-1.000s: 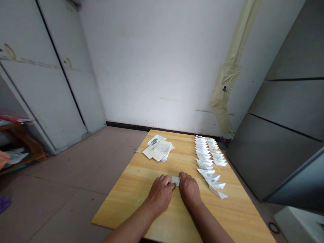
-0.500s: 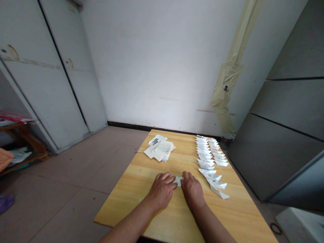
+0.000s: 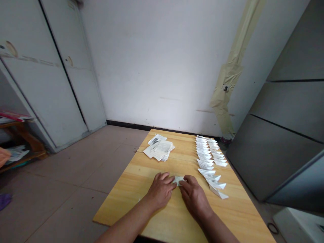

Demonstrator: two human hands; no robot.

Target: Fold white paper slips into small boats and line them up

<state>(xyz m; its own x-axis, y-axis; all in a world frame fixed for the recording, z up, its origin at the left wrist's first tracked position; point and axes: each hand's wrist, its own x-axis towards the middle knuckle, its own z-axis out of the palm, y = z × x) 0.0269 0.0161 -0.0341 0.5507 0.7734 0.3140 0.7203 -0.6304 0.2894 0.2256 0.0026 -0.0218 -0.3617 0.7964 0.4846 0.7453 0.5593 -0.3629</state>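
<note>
Together on one folded slip (image 3: 178, 180): left hand (image 3: 161, 190), right hand (image 3: 194, 196)

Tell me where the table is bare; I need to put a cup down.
Bare: the near-left corner of the table beside the left hand; the strip between the sheet pile and the folded rows; the near-right corner past the right hand. Crowded: along those rows, and where both hands meet on a slip.

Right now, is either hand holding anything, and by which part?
Both hold a small folded paper flat on the table: the left hand by its left end, the right hand by its right end.
</note>
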